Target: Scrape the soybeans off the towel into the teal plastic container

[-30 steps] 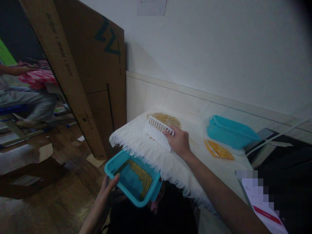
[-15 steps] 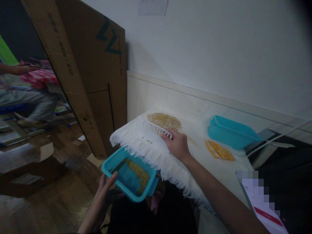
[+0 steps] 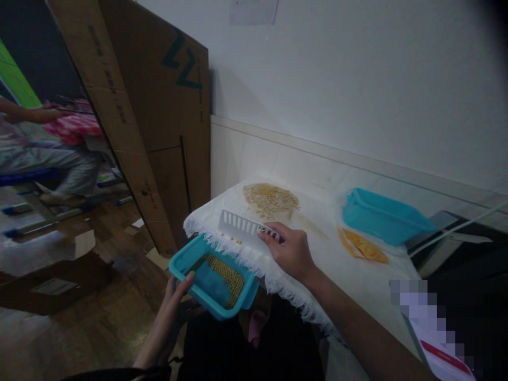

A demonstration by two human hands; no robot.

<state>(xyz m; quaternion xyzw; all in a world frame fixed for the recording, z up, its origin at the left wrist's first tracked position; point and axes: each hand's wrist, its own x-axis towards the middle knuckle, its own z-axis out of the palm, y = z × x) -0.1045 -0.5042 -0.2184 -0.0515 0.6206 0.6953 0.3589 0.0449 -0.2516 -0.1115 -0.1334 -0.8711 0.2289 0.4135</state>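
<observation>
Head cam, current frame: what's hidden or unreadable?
All head view:
- Left hand: most fingers hidden behind the near tub.
- Right hand: fingers partly hidden by the white slotted piece.
- Cardboard box: small print blurred.
- Seated person: cut off by left edge.

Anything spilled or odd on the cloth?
Yes, a few stray grains sit on the white cloth between the slotted white scraper and the held teal tray, apart from the main pile. A brownish streak beside it mars the white.

left hand (image 3: 175, 299): partly hidden by blue tray (image 3: 205, 279) | wall paper (image 3: 253, 11): top cut off | co-worker (image 3: 47, 159): cut off
</observation>
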